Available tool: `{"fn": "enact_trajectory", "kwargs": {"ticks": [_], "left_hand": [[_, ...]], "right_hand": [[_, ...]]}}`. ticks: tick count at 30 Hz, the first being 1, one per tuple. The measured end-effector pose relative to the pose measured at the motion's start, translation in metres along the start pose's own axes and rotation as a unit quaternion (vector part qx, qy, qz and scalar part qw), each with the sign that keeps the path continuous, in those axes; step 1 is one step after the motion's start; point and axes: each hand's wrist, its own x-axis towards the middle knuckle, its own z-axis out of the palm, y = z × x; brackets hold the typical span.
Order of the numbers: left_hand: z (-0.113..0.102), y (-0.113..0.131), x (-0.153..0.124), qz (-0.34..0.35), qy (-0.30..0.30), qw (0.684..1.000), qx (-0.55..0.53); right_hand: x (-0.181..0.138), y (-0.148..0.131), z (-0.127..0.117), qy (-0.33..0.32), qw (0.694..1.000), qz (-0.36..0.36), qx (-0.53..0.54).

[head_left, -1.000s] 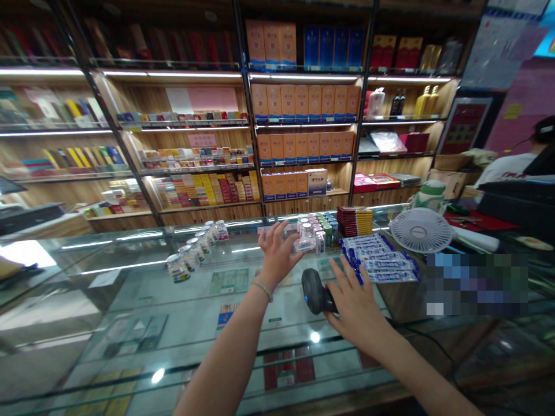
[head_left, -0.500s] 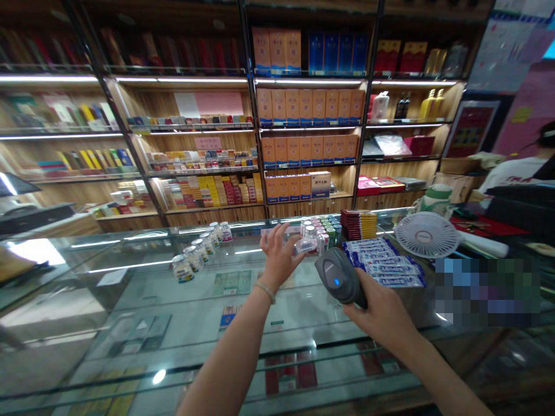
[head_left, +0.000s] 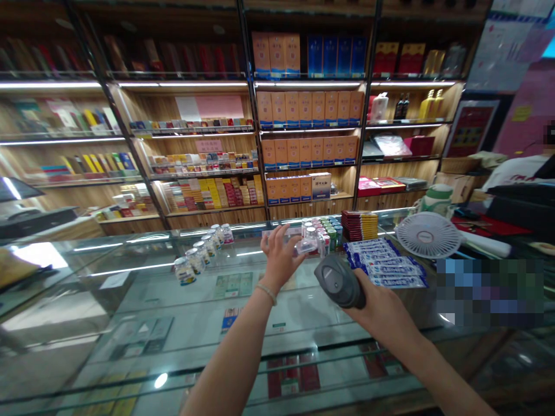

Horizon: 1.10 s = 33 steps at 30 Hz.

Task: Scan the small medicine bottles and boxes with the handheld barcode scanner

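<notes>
My left hand (head_left: 280, 254), with a beaded bracelet at the wrist, reaches over the glass counter. Its curved fingers and thumb are around a small clear plastic jar (head_left: 304, 247); part of the jar is hidden by the fingers. My right hand (head_left: 379, 303) grips a dark grey handheld barcode scanner (head_left: 337, 282), its head tilted toward the left hand and a little apart from the jar. Just beyond the left hand stand several small pink, green and blue containers (head_left: 332, 228). A row of clear jars with white lids (head_left: 202, 254) runs along the counter to the left.
Blue-and-white packets (head_left: 384, 263) lie right of the scanner, with a stack of red and yellow packs (head_left: 359, 224) behind them. A white fan (head_left: 428, 235) and a green-and-white jug (head_left: 436, 199) stand farther right. Stocked shelves line the wall. Another person (head_left: 520, 173) is at far right.
The blue light on the scanner has gone out. The scanner has shifted very slightly; my left hand stays in nearly the same place by the jar.
</notes>
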Motion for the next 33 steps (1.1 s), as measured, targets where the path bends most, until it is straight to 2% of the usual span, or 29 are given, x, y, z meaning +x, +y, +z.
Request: {"fn": "enact_trajectory", "kwargs": {"ticks": [8,13,18,21,27,33], "left_hand": [[0.000,-0.001,0.000,-0.003,-0.007,1.000,-0.003],[-0.002,-0.001,0.000,-0.003,-0.008,1.000,-0.002],[-0.003,0.000,0.000,-0.004,-0.010,1.000,-0.005],[-0.003,0.000,0.000,-0.005,-0.011,1.000,-0.006],[-0.003,0.000,0.001,0.002,-0.008,1.000,0.001],[-0.001,-0.002,0.000,0.004,-0.012,1.000,0.003]], "right_hand": [[0.001,0.002,0.002,0.014,0.999,-0.032,-0.041],[0.004,0.007,0.008,0.045,0.996,-0.041,-0.064],[0.008,0.016,0.020,0.110,0.981,-0.140,-0.082],[0.010,0.019,0.028,0.141,0.968,-0.165,-0.129],[0.010,0.020,0.042,0.118,0.966,-0.163,-0.162],[0.009,0.021,0.049,0.122,0.961,-0.174,-0.178]]}}
